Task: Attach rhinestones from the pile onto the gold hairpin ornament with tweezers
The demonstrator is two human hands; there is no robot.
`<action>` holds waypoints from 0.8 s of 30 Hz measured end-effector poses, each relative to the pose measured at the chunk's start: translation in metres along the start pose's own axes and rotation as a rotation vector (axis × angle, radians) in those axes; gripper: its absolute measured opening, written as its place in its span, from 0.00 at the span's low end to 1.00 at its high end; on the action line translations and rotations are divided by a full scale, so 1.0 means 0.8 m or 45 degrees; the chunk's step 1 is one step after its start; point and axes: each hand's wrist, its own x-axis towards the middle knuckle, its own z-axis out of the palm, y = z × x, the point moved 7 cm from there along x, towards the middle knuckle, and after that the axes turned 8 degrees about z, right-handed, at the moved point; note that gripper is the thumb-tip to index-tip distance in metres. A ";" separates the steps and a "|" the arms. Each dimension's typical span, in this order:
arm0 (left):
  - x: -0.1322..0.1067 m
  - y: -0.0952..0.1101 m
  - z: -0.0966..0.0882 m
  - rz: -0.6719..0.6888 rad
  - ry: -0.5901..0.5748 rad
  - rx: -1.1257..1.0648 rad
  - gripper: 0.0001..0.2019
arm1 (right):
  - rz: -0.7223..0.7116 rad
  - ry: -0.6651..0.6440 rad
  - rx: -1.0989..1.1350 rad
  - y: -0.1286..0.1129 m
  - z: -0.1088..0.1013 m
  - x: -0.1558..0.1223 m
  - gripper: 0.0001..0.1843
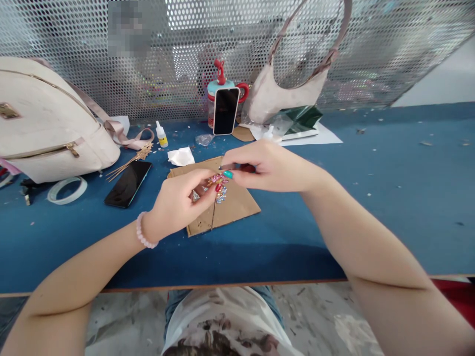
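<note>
Over a brown cardboard sheet (237, 202) on the blue table, my left hand (178, 202) pinches a small jewelled hairpin ornament (219, 187) with pink, red and pale stones; its thin pin hangs down toward the cardboard. My right hand (267, 165) is closed in a pinch right beside the ornament's top, fingertips touching it and gripping a thin dark tool that I cannot make out clearly. A bead bracelet circles my left wrist.
A white backpack (48, 123) sits far left with a tape roll (67, 190), a gold hairpin (129, 160) and a black phone (128, 184). At the back stand a glue bottle (161, 134), another phone (225, 111) against a cup, and a handbag (285, 94) by the perforated metal screen.
</note>
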 end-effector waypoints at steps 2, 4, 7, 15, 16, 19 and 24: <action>0.000 0.001 0.000 0.010 0.001 0.004 0.08 | -0.014 0.007 -0.006 -0.001 -0.001 0.000 0.07; 0.000 0.002 -0.001 0.019 0.001 0.008 0.08 | -0.028 0.015 -0.009 -0.002 -0.001 0.000 0.07; 0.001 0.003 -0.001 0.031 -0.007 0.005 0.08 | -0.038 0.013 -0.014 -0.002 -0.001 0.000 0.06; 0.001 0.002 -0.001 0.027 0.009 -0.022 0.08 | -0.038 0.010 -0.029 -0.002 -0.002 -0.001 0.07; 0.001 0.001 -0.001 0.025 0.012 -0.025 0.08 | -0.031 0.018 -0.026 -0.001 -0.003 -0.002 0.06; 0.001 0.001 -0.001 0.012 0.021 -0.036 0.08 | 0.026 0.045 -0.017 0.002 -0.007 -0.004 0.05; 0.001 -0.001 -0.001 -0.003 0.005 -0.076 0.08 | 0.085 0.041 0.040 0.006 -0.010 -0.006 0.05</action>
